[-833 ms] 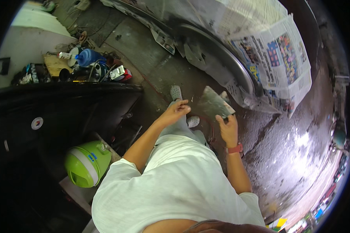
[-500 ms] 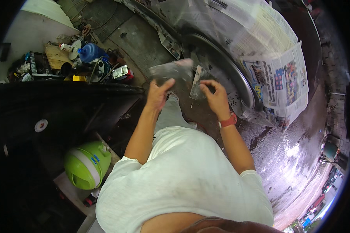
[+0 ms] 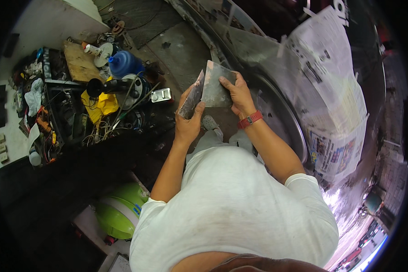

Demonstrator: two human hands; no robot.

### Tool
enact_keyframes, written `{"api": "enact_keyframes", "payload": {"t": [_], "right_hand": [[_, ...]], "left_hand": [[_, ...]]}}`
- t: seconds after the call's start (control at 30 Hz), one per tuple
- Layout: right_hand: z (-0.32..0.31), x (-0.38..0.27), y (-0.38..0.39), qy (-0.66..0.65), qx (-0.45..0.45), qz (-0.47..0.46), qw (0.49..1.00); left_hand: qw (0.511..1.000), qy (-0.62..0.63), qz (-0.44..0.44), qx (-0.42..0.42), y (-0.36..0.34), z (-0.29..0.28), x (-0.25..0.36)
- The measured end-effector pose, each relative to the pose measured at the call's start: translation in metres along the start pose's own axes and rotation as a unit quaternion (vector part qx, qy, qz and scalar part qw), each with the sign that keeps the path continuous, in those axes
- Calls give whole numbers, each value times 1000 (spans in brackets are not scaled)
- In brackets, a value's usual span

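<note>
My left hand point(image 3: 188, 121) is closed on a dark, smeared flat plate point(image 3: 192, 96), which is tilted so that it shows narrow. In my right hand point(image 3: 242, 96), thumb on its face, is a wider grey flat plate point(image 3: 216, 86) with a pinkish smear along its left edge. The two plates are held up close beside each other, their inner edges nearly meeting; whether they touch I cannot tell. Both hands are raised in front of my body, above my feet. Fingers behind the plates are mostly hidden.
On my right stands a car wheel point(image 3: 299, 136), beside bodywork covered with newspaper point(image 3: 335, 149) and film. At the left is a cluttered bench with a blue water jug point(image 3: 124, 64), a yellow bag point(image 3: 107, 103) and a metal tin point(image 3: 161, 94). A green jug-like container point(image 3: 118, 215) stands lower left.
The plate in my left hand has turned from broad to narrow, while the right one now shows its broad face. My right hand has come leftward, and the plates are closer together.
</note>
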State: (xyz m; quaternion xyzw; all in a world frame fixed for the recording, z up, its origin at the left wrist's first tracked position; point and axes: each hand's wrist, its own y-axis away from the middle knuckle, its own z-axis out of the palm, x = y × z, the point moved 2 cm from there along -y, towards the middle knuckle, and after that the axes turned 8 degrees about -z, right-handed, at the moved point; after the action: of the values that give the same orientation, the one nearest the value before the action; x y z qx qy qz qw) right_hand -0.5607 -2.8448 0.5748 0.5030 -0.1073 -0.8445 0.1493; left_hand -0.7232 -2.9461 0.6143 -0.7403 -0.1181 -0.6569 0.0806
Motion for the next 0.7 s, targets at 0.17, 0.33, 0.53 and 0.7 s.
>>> {"api": "enact_keyframes", "payload": {"t": [0.17,0.33,0.53,0.7], "right_hand": [[75,9,-58,53,-108,40,992],[153,7,-124,147,-238,52,959],[241,6,-220,190,-366,57,909],[323,-2,-286,267,-537,-102,794]], "left_hand": [[995,-53,-5,82,-34,-42,5],[985,-77,-10,151,-81,-82,10],[966,-84,-32,242,-164,-115,26],[948,-83,-129,280,-223,-145,-7]]}}
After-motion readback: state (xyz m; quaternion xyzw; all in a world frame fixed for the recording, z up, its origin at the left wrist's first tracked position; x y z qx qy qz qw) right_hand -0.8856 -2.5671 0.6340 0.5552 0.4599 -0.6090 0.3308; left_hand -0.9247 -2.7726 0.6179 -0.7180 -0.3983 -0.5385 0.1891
